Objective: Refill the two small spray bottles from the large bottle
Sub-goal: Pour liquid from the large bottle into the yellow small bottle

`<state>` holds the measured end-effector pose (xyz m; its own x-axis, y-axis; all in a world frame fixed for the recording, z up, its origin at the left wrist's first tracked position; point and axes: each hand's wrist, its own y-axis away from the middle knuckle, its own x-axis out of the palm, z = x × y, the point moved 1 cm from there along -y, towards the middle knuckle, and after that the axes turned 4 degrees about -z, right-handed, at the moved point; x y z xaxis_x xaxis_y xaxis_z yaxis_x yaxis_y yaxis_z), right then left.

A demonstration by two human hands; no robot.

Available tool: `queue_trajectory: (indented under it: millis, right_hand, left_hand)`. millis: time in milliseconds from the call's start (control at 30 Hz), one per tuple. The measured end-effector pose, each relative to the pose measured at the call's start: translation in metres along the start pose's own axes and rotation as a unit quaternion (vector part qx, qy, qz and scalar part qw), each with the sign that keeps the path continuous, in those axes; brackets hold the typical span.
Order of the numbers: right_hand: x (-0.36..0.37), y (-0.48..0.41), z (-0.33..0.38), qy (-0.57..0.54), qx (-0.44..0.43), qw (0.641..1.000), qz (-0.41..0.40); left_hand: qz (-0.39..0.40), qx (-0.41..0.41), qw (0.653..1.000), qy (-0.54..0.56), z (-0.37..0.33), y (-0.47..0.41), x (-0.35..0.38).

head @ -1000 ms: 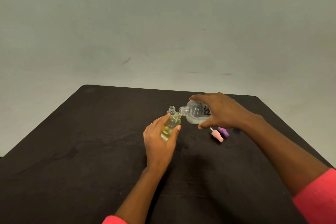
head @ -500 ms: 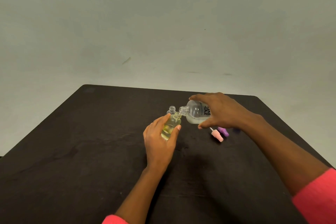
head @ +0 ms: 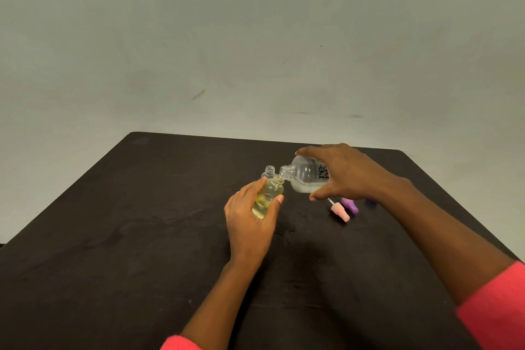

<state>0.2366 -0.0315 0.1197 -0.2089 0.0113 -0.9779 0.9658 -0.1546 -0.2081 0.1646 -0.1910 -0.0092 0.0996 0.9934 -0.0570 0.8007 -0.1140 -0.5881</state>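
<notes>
2 sm bottles (head: 267, 197) (head: 270, 171), 1 lg bottle (head: 305, 179), 2 spray caps (head: 339, 212) (head: 350, 204).

Left hand (head: 247, 223) grips low; right hand (head: 348, 175) grips higher, fingers curled.

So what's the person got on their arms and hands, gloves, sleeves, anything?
No gloves: the left hand and right hand are bare. Both forearms are bare too, with no watch or bracelet showing. The left sleeve and right sleeve are bright coral-pink, plain fabric, seen only at the picture's bottom edge.
</notes>
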Motion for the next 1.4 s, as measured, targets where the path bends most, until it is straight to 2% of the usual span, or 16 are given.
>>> queue_trajectory:
  millis: [1400]
  right_hand:
    - [-0.0040,0.0036,0.0010,0.000,0.006,1.000,0.005]
  left_hand:
    - [0.011,-0.001,1.000,-0.003,-0.0010,0.0006,0.0007]
